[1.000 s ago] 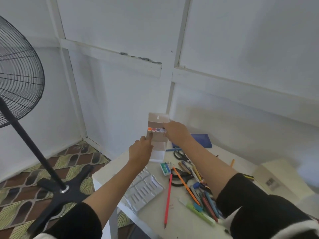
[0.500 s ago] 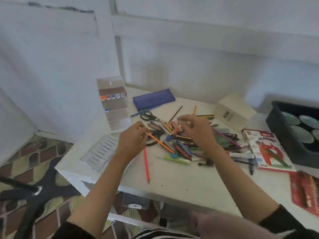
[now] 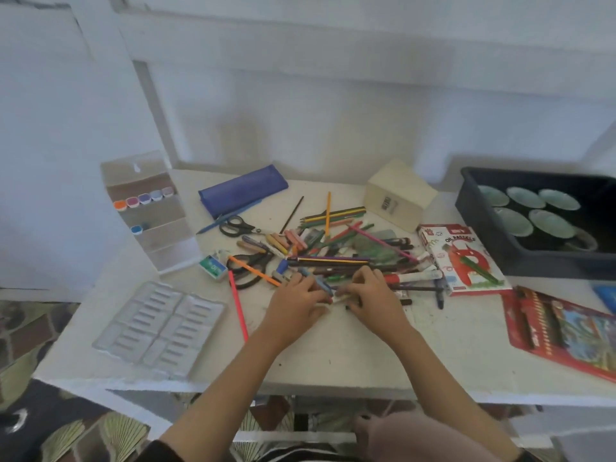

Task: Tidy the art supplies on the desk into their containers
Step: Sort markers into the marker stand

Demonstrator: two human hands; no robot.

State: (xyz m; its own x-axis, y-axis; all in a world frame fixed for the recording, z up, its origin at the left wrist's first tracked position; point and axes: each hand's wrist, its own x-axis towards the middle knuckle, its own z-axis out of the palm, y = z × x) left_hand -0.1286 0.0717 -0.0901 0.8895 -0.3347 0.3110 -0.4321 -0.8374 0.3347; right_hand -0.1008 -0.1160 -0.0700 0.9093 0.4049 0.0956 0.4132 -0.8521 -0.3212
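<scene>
Fingers of the left hand (image 3: 295,306) pinch one blue plastic pen (image 3: 322,284) at the near edge of the coloured-pencil heap (image 3: 333,253). The right hand (image 3: 371,296) curls there, grip unclear.

pouch (image 3: 242,191) near back edge showing blue | tub (image 3: 473,208) at right back corner showing black | pencil pack (image 3: 560,328) at right edge showing red | floor (image 3: 110,431) showing green-brown fan pattern

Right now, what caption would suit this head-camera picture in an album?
Left hand and right hand meet at the near edge of a heap of pencils and pens on a white desk.
</scene>
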